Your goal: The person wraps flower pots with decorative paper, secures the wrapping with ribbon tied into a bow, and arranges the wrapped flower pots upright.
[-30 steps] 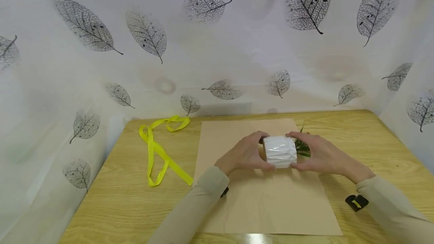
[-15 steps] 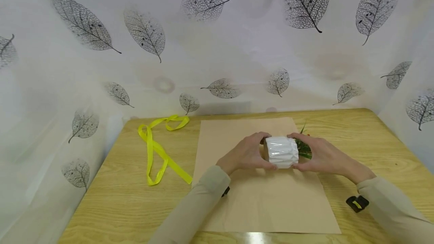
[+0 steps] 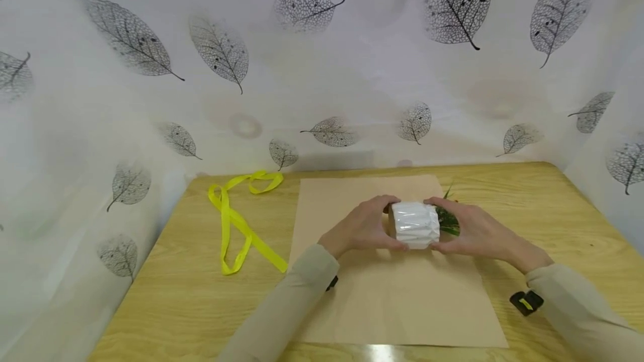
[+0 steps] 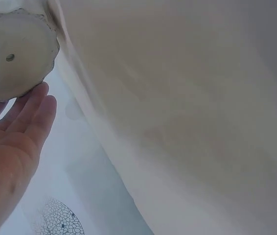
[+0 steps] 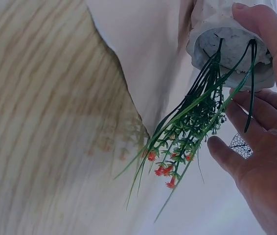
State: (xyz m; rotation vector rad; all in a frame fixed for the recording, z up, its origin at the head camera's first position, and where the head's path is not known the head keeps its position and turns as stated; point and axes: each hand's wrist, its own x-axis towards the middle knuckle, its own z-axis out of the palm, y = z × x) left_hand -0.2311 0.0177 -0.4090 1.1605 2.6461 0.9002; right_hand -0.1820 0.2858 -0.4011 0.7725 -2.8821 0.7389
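A white faceted flowerpot point(image 3: 415, 225) lies on its side between my two hands, over a sheet of brown paper point(image 3: 402, 300). My left hand point(image 3: 362, 227) grips its base end, thumb at the near side and fingers at the far side. The round base point(image 4: 18, 54) with a small hole faces the left wrist camera. My right hand point(image 3: 475, 229) holds the rim end the same way. From the pot's mouth, artificial greenery point(image 5: 192, 112) with small orange-red flowers point(image 5: 165, 170) points out to the right, partly hidden by my right hand in the head view.
A yellow ribbon point(image 3: 226, 217) lies in loose loops on the wooden table point(image 3: 176, 295), left of the paper. A pale cloth with dark leaf prints point(image 3: 332, 132) hangs behind and beside the table. Black wrist gear point(image 3: 526, 303) sits by the right sleeve.
Both hands keep their hold on the flowerpot. It shifts only slightly, a little right and then back left, together with the hands.
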